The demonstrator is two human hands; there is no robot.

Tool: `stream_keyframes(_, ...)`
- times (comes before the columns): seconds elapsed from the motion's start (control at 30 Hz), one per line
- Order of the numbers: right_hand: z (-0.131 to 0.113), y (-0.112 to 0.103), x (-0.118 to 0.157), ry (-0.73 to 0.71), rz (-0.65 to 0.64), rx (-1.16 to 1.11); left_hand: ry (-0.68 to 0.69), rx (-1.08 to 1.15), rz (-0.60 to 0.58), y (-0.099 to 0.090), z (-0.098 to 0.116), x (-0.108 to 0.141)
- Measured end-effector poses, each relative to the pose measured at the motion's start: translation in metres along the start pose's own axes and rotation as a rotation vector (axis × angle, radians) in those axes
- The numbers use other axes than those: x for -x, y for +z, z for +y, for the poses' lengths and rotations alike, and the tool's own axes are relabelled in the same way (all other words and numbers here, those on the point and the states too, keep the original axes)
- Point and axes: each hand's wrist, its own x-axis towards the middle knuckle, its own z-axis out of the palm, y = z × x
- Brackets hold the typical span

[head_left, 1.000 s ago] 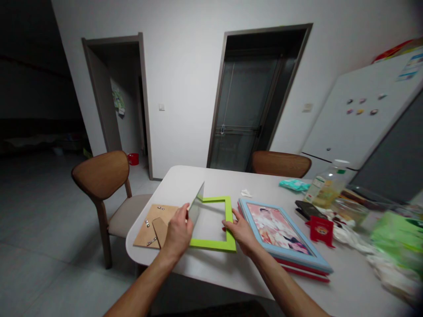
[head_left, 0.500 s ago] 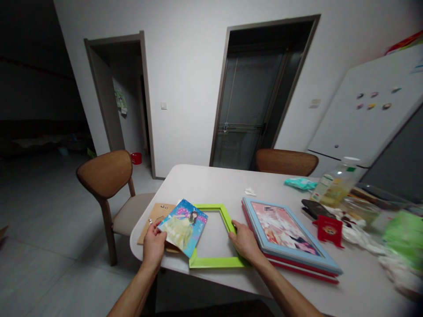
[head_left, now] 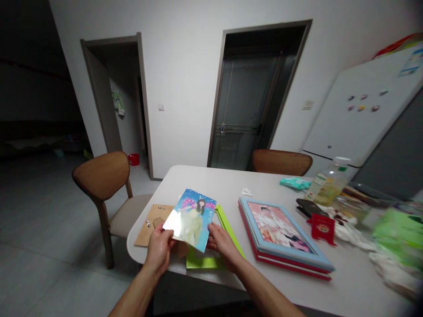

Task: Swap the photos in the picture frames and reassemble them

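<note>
A glossy photo (head_left: 193, 218) of a figure in a pale dress on a blue background is held tilted above the table. My left hand (head_left: 159, 246) pinches its lower left corner. At its right edge my right hand (head_left: 222, 243) is closed on it with thumb and fingers. Beneath the photo lies an empty lime-green picture frame (head_left: 228, 226), partly covered by the photo and my right hand. To the left rests a brown backing board (head_left: 145, 229) with small metal clips, partly hidden by the photo and my left hand.
Right of the green frame lies a stack of frames, a light blue one (head_left: 284, 229) on top of a red one (head_left: 246, 220). Farther right are a red stand (head_left: 323, 228), a dark phone (head_left: 309, 207), a bottle (head_left: 328, 182) and a green bag (head_left: 398, 233). Chairs (head_left: 102, 176) surround the white table (head_left: 198, 174).
My right hand has let go of the green frame and taken hold of the photo's right edge. The photo has risen and shifted right, over the frame.
</note>
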Motion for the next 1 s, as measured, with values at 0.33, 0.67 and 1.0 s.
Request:
stream_keyframes(0.33,-0.012,0.002,-0.008,0.052,-0.249,-0.484,0.042,-0.072,-0.327,0.021,0.005,0.015)
stream_keyframes(0.67,-0.027,-0.002,0.005,0.046,-0.302,-0.537,-0.028,-0.086,-0.49,0.025,0.012,0.016)
stream_keyframes(1.0,-0.026,-0.01,0.003,-0.084,-0.273,-0.514,-0.053,-0.07,-0.405,0.018,0.008,0.011)
